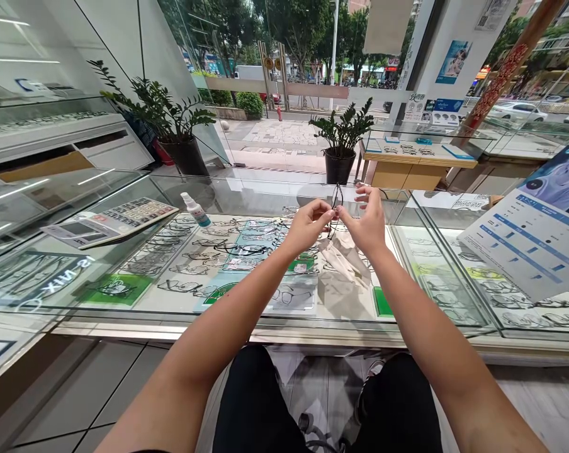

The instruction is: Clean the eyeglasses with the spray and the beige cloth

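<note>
A pair of dark-framed eyeglasses [338, 196] is held up on edge above the glass display counter [275, 194]. My left hand [308, 224] pinches it from the left with thumb and fingers. From the right, the thumb of my right hand [367, 221] meets the frame near its middle; its other fingers are raised and curled. The fingers partly hide the lower half of the eyeglasses. Beneath my hands a crumpled beige cloth [343, 264] lies on the counter. Another black pair of glasses [249, 250] sits to the left of the cloth.
A white spray bottle [196, 209] stands to the left, beside an open sample booklet [112, 223]. At the right a printed blue-and-white leaflet [534, 233] stands upright. Rows of spectacle frames [159, 248] show under the glass. Potted plants [338, 165] are beyond the counter.
</note>
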